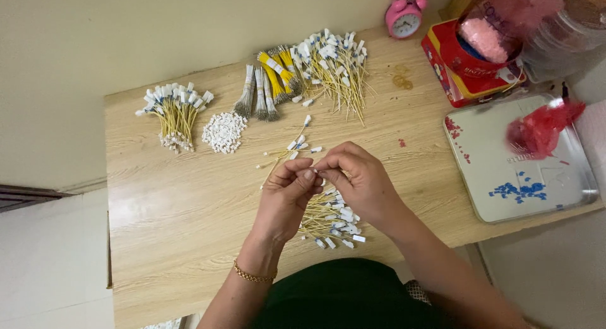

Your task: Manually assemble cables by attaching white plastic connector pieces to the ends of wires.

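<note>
Yellow wire lead point(314, 172), thin and tipped with a small white connector, sits pinched between both hands above the tabletop point(189, 222); the left hand point(287, 199) and right hand point(356, 181) are drawn together, fingertips closed on it. It looks feather-light, limp and easily kinked, best gripped close to the stiff connector. A pile of finished leads point(331, 225) lies just beneath, loose white connectors point(223, 132) farther back.
</note>
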